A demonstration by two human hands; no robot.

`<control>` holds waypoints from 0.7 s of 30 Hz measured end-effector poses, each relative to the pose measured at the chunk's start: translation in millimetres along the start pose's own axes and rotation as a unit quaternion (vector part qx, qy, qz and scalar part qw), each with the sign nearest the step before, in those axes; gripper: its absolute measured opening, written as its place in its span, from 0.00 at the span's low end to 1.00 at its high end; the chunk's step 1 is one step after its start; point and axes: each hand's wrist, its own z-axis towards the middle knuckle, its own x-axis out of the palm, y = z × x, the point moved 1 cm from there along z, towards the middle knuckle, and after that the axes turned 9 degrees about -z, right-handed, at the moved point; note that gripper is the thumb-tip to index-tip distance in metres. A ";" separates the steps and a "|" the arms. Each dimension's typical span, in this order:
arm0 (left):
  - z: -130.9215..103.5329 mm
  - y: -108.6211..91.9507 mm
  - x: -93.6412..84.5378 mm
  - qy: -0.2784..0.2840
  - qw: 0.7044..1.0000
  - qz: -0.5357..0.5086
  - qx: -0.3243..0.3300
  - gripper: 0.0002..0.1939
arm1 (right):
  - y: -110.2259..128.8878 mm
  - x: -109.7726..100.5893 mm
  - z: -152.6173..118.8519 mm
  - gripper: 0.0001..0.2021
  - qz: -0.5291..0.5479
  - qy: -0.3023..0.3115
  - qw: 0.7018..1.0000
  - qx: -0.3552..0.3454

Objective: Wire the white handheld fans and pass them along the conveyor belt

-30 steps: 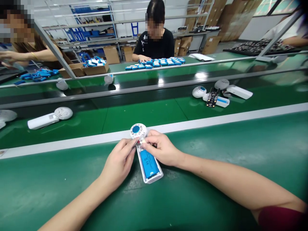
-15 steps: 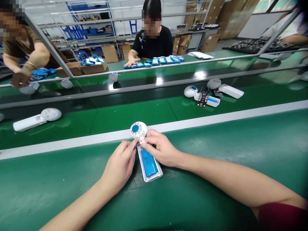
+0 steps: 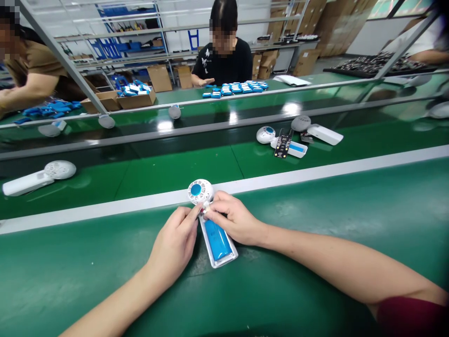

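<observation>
A white handheld fan [image 3: 200, 191] lies on the green work surface in front of me, its round head pointing away. In its opened handle sits a blue battery pack [image 3: 218, 241]. My left hand [image 3: 177, 236] is closed in a pinch at the fan's neck, on the left side. From the right, my right hand [image 3: 236, 217] pinches at the same spot, fingertips almost meeting the left ones. A small white and red bit shows between the fingertips; what exactly each hand grips is too small to make out.
Beyond a pale strip runs a green conveyor belt [image 3: 168, 164]. On it lie a white fan [image 3: 58, 171] at left and, at right, an opened fan with a circuit board [image 3: 283, 145]. Across the line, a co-worker [image 3: 228, 58] sits behind rows of blue battery packs [image 3: 242, 87].
The fans on the near belt have shifted left, while those on the far belt have shifted right. My hands stay pinched at the fan's neck. The co-worker opposite has drawn a hand back.
</observation>
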 end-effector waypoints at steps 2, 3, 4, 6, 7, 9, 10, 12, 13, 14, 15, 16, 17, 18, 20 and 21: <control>-2.0 -3.1 1.4 -0.015 0.999 0.031 0.023 0.23 | 1.6 0.7 -1.2 0.13 -0.003 -0.003 1.000 0.007; -3.8 -5.6 2.8 -0.028 0.997 0.060 0.039 0.24 | 2.5 1.1 -2.0 0.13 -0.006 -0.006 1.000 0.009; -6.1 -8.5 4.9 -0.041 0.993 0.095 0.056 0.25 | 3.5 1.5 -3.0 0.13 -0.011 -0.010 1.000 0.008; -10.9 -14.2 10.3 -0.061 0.981 0.161 0.085 0.26 | 5.5 2.1 -5.0 0.13 -0.023 -0.020 1.000 0.003; -12.8 -16.0 13.1 -0.066 0.977 0.180 0.095 0.27 | 6.5 2.4 -5.9 0.13 -0.030 -0.024 0.999 -0.002; -13.4 -15.2 16.7 -0.069 0.977 0.173 0.103 0.27 | 8.4 2.9 -6.3 0.13 -0.044 -0.023 0.999 -0.018; -11.6 -11.7 16.5 -0.066 0.981 0.152 0.104 0.27 | 8.9 3.1 -5.3 0.13 -0.052 -0.015 0.998 -0.026; -2.9 2.1 10.7 -0.048 0.985 0.118 0.119 0.26 | 7.0 1.9 0.1 0.12 -0.068 0.014 0.997 -0.036; 3.4 12.1 4.6 -0.034 0.984 0.121 0.126 0.25 | 3.4 -0.5 4.7 0.10 -0.074 0.029 0.996 -0.034; 10.4 23.6 -3.6 -0.023 0.981 0.145 0.128 0.24 | -2.5 -5.1 10.2 0.07 -0.082 0.039 0.996 -0.028; 17.4 36.1 -13.8 -0.019 0.975 0.188 0.115 0.23 | -10.9 -12.6 16.4 0.07 -0.095 0.035 0.995 -0.014; 23.6 49.1 -25.4 -0.022 0.967 0.241 0.074 0.23 | -21.9 -23.5 22.7 0.12 -0.118 0.017 0.993 0.011; 28.3 61.7 -38.0 -0.038 0.957 0.288 0.015 0.23 | -35.2 -37.8 28.5 0.18 -0.158 -0.010 0.986 0.050; 31.0 72.7 -50.4 -0.066 0.946 0.315 -0.045 0.24 | -50.2 -54.9 33.2 0.22 -0.209 -0.046 0.971 0.102; 31.0 88.3 -70.1 -0.153 0.926 0.312 -0.145 0.27 | -82.6 -93.0 38.0 0.25 -0.341 -0.083 0.902 0.253; 29.6 92.5 -75.1 -0.189 0.922 0.293 -0.170 0.29 | -97.8 -110.9 38.6 0.27 -0.362 -0.096 0.877 0.301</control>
